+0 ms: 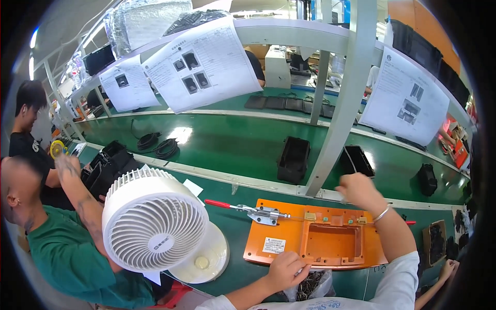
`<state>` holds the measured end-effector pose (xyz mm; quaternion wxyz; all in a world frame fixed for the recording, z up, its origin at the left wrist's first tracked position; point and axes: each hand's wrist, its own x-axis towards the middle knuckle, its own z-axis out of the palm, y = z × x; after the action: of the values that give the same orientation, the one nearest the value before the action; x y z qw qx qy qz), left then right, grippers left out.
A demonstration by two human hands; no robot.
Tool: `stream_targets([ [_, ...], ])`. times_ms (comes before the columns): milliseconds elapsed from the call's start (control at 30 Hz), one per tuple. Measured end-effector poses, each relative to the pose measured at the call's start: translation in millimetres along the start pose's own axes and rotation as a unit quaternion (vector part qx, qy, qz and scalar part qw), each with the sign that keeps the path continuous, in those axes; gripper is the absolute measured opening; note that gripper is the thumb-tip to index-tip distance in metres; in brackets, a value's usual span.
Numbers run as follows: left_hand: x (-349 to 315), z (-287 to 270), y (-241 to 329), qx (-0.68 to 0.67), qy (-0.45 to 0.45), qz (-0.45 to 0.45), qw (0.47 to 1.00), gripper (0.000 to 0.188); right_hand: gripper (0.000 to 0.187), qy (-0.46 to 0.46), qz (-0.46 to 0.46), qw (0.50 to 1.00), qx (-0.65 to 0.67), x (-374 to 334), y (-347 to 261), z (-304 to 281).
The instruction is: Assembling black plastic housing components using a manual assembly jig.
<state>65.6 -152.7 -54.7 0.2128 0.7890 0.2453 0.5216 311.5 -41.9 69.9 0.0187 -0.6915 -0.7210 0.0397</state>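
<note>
My left hand (285, 272) rests at the front edge of an orange fixture (268, 227), its fingers drawn together; whatever they pinch is too small to make out. The fixture has a rectangular recess, small brass-coloured blocks and a metal toggle clamp (264, 215) with a red handle. Just below that hand lies a clear plastic bag (312, 285) of small dark parts. My right hand (361, 192), a band on its wrist, reaches beyond the fixture with curled fingers. A black open case part (357, 161) is right past it on the green belt; their contact is hidden.
A white fan (155, 222) stands left of the fixture. Beside it, a co-worker in a green shirt (72, 253) stretches out an arm. A pale upright post (336, 103) rises near my right hand. Another black case (293, 160) and coiled cables (166, 148) lie on the belt.
</note>
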Motion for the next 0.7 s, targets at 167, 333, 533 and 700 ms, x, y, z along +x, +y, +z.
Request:
stream_targets([
  [167, 6.2, 3.6, -6.5, -0.015, -0.003, 0.013, 1.0, 0.014, 0.021, 0.13, -0.203, 0.969, -0.057, 83.0, -61.6, 57.2],
  [333, 3.8, 3.5, -10.9, -0.024, 0.009, 0.033, 0.999, 0.016, 0.016, 0.0, -0.126, 0.976, -0.176, 153.1, -69.0, 69.5],
  [533, 2.4, -6.4, 5.1, 0.071, 0.116, -0.043, 0.99, 0.058, 0.012, 0.192, -0.284, 0.939, -0.005, 48.3, -118.8, 34.8],
  [700, 19.2, -25.3, -11.5, 0.138, 0.304, -0.038, 0.942, 0.102, 0.022, 0.184, -0.414, 0.891, 0.022, -97.9, -161.2, 2.4],
])
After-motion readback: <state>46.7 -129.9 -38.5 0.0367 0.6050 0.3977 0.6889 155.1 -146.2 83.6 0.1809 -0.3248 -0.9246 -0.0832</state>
